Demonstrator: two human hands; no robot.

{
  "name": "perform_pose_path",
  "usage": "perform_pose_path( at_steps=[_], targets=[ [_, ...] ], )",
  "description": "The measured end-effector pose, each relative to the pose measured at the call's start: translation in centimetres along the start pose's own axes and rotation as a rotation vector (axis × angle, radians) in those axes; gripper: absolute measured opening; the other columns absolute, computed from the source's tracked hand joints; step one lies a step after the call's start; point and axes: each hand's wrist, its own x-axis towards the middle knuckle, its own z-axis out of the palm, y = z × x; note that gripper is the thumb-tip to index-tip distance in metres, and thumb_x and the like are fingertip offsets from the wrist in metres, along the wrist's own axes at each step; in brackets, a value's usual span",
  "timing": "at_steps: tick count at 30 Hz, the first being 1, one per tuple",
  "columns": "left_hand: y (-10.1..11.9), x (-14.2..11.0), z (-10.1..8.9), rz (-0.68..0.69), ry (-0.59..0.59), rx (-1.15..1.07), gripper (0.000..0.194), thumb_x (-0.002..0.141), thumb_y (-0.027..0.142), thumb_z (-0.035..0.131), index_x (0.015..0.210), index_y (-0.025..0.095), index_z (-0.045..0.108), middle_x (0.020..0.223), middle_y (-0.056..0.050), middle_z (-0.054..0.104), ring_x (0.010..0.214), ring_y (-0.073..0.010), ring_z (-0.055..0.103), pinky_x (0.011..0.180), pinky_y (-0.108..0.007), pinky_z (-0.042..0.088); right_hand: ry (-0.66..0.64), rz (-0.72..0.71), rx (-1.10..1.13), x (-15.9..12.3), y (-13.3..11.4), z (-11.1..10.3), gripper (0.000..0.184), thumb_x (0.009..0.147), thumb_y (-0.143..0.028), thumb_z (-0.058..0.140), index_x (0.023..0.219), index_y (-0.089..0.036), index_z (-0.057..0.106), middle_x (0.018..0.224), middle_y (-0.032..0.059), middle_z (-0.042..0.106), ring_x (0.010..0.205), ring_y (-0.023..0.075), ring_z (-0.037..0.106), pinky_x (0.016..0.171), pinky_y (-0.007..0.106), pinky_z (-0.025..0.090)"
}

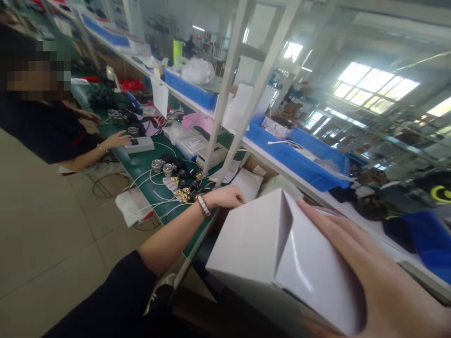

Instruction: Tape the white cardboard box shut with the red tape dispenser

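White glossy cardboard box (pixel 278 253), partly folded, sits close in front of the camera above the green desk (pixel 141 164) edge. One flap stands raised and the top gapes unclosed; the sides already look formed. The right hand (pixel 366 272) lies flat with fingers spread against its side, while the left hand (pixel 225 196) curls over the far edge, steadying it.
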Motion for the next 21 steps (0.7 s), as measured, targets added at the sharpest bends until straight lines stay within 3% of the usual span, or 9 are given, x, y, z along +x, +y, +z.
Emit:
perform_pose_path(
  at_steps=[3, 5, 10, 15, 18, 21],
  targets=[
    [0.1, 0.8, 0.7, -0.051, 0.037, 0.037, 0.053, 0.089, 0.048, 0.058, 0.048, 0.015, 0.059, 0.044, 0.002, 0.047, 0.048, -0.012, 0.043, 0.052, -0.026, 0.032, -0.13, -0.024, -0.025, 0.6, -1.0, 2.2, 0.125, 0.049, -0.05, 0.081, 0.157, -0.04, 0.017, 0.133, 0.012, 0.049, 0.113, 0.0472, 0.052, 0.087, 0.063, 0.047],
    [0.5, 1.3, 1.3, -0.071, 0.081, 0.074, 0.063, 0.093, 0.055, 0.049, 0.042, 0.017, 0.051, 0.04, 0.002, 0.038, 0.047, -0.0124, 0.038, 0.053, -0.028, 0.029, -0.209, 0.002, 0.004, 0.4, -1.5, 3.9, 0.123, 0.051, -0.046, 0.081, 0.156, -0.039, 0.018, 0.129, 0.0132, 0.048, 0.111, 0.0453, 0.05, 0.089, 0.063, 0.045],
    [1.1, 1.5, 1.9, -0.074, 0.118, 0.14, 0.059, 0.094, 0.053, 0.047, 0.052, 0.016, 0.061, 0.05, -0.005, 0.056, 0.055, -0.0163, 0.05, 0.058, -0.029, 0.033, -0.402, 0.114, 0.072, 0.2, -2.4, 8.8, 0.119, 0.05, -0.032, 0.074, 0.157, -0.025, 0.023, 0.131, 0.0173, 0.043, 0.115, 0.0422, 0.043, 0.099, 0.061, 0.036],
    [1.4, 1.2, 2.0, -0.058, 0.137, 0.218, 0.06, 0.096, 0.051, 0.045, 0.055, 0.014, 0.066, 0.058, -0.009, 0.065, 0.059, -0.0177, 0.055, 0.059, -0.029, 0.034, -0.563, 0.175, 0.071, 0.3, -2.4, 13.4, 0.122, 0.05, -0.031, 0.074, 0.158, -0.018, 0.018, 0.137, 0.0214, 0.038, 0.121, 0.0411, 0.037, 0.102, 0.056, 0.033],
    [1.7, 1.2, 2.2, -0.057, 0.146, 0.241, 0.058, 0.096, 0.05, 0.045, 0.057, 0.014, 0.068, 0.062, -0.009, 0.067, 0.06, -0.0177, 0.056, 0.059, -0.029, 0.034, -0.562, 0.183, 0.074, 0.2, -2.1, 14.2, 0.124, 0.05, -0.033, 0.076, 0.158, -0.018, 0.018, 0.138, 0.0216, 0.037, 0.12, 0.0409, 0.038, 0.102, 0.056, 0.033],
    [1.9, 1.1, 2.3, -0.058, 0.14, 0.248, 0.056, 0.096, 0.049, 0.047, 0.056, 0.014, 0.067, 0.057, -0.007, 0.064, 0.055, -0.0159, 0.052, 0.057, -0.028, 0.032, -0.514, 0.163, 0.097, 0.2, -2.0, 12.1, 0.122, 0.05, -0.035, 0.076, 0.157, -0.019, 0.02, 0.137, 0.0204, 0.039, 0.121, 0.0412, 0.038, 0.103, 0.058, 0.033]
  ],
)
